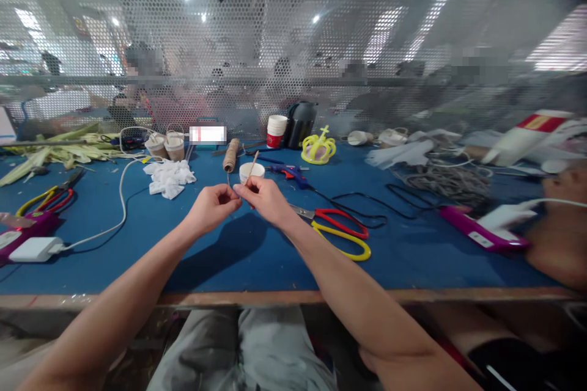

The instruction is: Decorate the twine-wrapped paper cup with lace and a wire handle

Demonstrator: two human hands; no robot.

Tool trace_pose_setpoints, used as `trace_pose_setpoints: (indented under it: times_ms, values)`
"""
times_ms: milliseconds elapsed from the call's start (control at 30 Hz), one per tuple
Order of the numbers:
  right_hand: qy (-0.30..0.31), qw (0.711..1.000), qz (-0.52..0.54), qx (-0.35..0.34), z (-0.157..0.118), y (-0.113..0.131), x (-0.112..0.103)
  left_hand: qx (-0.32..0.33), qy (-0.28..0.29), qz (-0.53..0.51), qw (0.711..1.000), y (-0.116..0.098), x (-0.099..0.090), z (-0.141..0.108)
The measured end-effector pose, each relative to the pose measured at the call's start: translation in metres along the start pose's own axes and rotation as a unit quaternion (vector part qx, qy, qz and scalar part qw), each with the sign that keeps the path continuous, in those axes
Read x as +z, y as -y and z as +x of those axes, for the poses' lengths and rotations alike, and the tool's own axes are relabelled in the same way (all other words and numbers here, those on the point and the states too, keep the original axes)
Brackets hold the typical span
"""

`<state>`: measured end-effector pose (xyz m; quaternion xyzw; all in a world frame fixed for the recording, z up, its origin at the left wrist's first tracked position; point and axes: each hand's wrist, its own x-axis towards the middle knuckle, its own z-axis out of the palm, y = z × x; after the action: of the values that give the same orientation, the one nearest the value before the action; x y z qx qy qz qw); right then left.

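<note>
Above the blue tabletop, my left hand and my right hand meet at the fingertips, both closed in a pinch. A thin strand of twine runs from a brown twine spool down to the fingers; its end is hidden there. Just behind my right hand sits a white paper cup. A slim wooden stick slants up in front of or out of the cup; whether my right hand touches it I cannot tell. Large scissors with red and yellow handles lie beside my right forearm.
A blue glue gun with a black cord lies behind the scissors. Further back stand a yellow crown-shaped piece, stacked paper cups and a dark jug. Left are crumpled white material, pliers and a power strip.
</note>
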<state>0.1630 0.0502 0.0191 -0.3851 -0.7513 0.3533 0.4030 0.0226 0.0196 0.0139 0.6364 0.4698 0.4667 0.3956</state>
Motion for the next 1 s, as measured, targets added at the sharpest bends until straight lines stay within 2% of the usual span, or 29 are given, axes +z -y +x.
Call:
trace_pose_setpoints:
  times_ms: [267, 1000]
  values:
    - [0.048, 0.996, 0.081, -0.002, 0.0017, -0.0022, -0.0021, -0.034, 0.033, -0.054, 0.997, -0.0025, -0.0034, -0.0013]
    - [0.014, 0.999, 0.036, -0.018, 0.0015, -0.001, -0.0023, -0.05, 0.034, -0.115, 0.992, 0.0026, -0.0031, 0.0016]
